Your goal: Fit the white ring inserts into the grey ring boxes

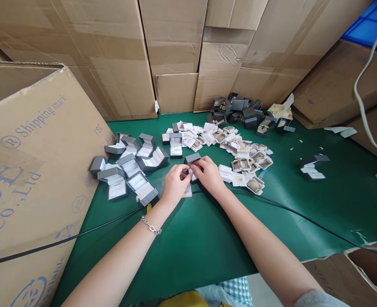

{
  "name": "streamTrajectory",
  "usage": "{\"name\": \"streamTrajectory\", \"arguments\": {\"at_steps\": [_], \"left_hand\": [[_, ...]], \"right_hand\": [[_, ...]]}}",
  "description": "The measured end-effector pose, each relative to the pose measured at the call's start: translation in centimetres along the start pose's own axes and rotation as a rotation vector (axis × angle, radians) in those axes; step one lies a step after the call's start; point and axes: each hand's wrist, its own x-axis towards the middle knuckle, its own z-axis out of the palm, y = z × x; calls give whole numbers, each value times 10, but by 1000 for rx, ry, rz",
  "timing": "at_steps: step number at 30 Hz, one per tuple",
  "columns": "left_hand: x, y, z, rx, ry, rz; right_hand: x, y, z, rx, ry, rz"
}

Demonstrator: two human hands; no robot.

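Both hands meet at a small grey jewelry box (192, 158) with a raised lid, near the middle of the green table. My left hand (175, 182) is closed at its near left side, and a silver chain bracelet circles that wrist. From the right, my right hand (209, 174) closes its thumb and fingers on the same box. The fingers hide most of the box's white inside. A pale paper piece (187, 191) lies just under the left fingers. Just behind the hands stands another open grey box (176, 146) with a white lining.
Several open grey boxes (131, 165) cluster at left beside a large carton (41, 170). Folded white inserts (239, 149) are heaped behind and right, dark boxes (236, 111) farther back. One open box (314, 167) lies alone at right. A black cable (291, 215) crosses the green table (207, 238).
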Motion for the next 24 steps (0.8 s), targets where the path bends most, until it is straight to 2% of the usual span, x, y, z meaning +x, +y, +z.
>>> {"name": "streamTrajectory", "arguments": {"at_steps": [11, 17, 24], "left_hand": [[1, -5, -1, 60, 14, 34], [1, 0, -1, 94, -41, -5], [2, 1, -2, 9, -56, -41]], "right_hand": [[-5, -6, 2, -51, -28, -35], [-6, -8, 3, -50, -18, -14], [-9, -11, 3, -112, -34, 11]]}}
